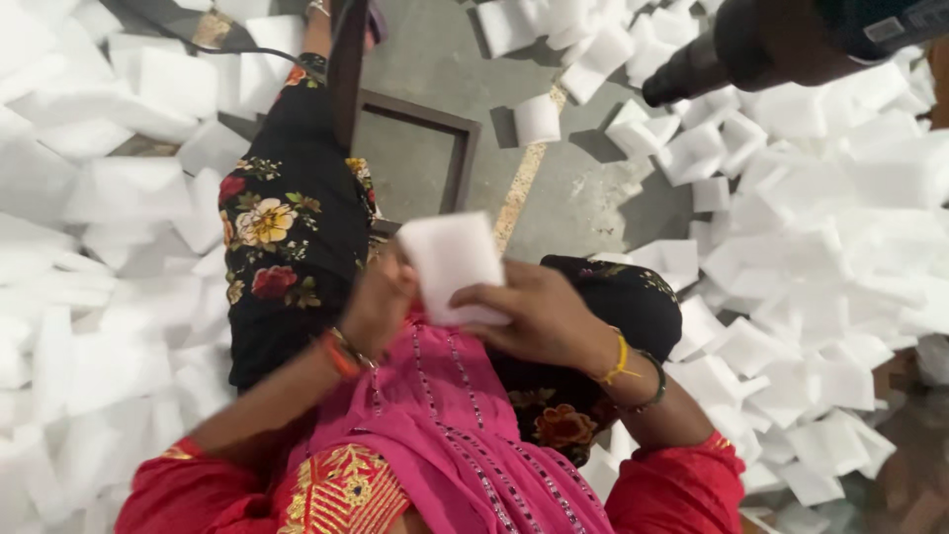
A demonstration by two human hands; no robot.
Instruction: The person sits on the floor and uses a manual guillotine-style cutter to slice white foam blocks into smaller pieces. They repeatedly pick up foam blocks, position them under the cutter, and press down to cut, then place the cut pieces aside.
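Observation:
A white foam block (450, 259) is held up in front of me over my lap. My right hand (539, 316) grips its lower right edge with the fingers wrapped around it. My left hand (381, 297) touches the block's left side, blurred by motion. Both wrists wear bangles and thread bands. My pink tunic (445, 425) and black flowered trousers (287, 227) lie below the hands.
Heaps of white foam blocks (811, 247) cover the floor to the right and to the left (99, 198). A dark metal frame (460, 148) stands on the grey floor ahead. A dark tool nozzle (732, 49) hangs at the top right.

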